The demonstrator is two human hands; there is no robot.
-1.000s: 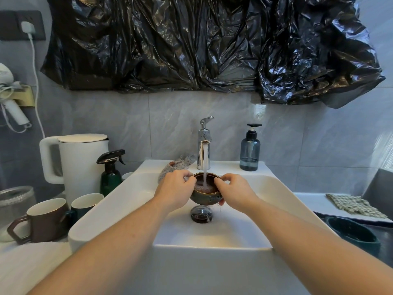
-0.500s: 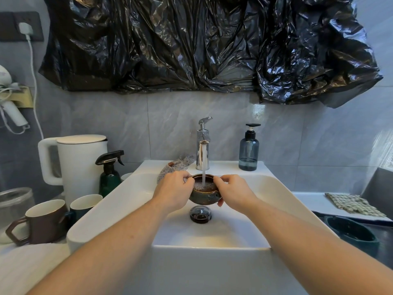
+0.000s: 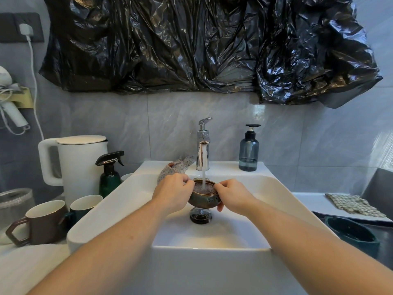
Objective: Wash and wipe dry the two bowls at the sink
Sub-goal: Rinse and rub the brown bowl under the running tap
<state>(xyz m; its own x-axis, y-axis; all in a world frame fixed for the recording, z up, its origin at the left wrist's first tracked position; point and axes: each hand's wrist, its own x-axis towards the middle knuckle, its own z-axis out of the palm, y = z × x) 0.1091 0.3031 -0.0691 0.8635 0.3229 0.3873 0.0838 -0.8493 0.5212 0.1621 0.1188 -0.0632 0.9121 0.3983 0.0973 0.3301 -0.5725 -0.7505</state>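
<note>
A small dark glazed bowl point(image 3: 204, 199) hangs over the white sink point(image 3: 212, 237), right under the chrome tap point(image 3: 203, 145). Water runs from the tap into the bowl, which looks full. My left hand point(image 3: 173, 193) grips the bowl's left rim and side. My right hand point(image 3: 232, 196) grips its right rim, fingers curled under it. A second, dark green bowl point(image 3: 350, 231) stands on the counter at the right edge. A checked cloth point(image 3: 353, 206) lies on the white ledge behind it.
The dark drain plug point(image 3: 200, 216) sits below the bowl. A patterned cloth point(image 3: 176, 167) lies at the sink's back left, a soap dispenser point(image 3: 248, 150) at the back right. On the left stand a white kettle point(image 3: 80, 165), a green spray bottle point(image 3: 110, 174) and two mugs point(image 3: 44, 222).
Both hands have lowered the bowl a little away from the spout, so a longer stream of water shows. The grip on both sides is the same.
</note>
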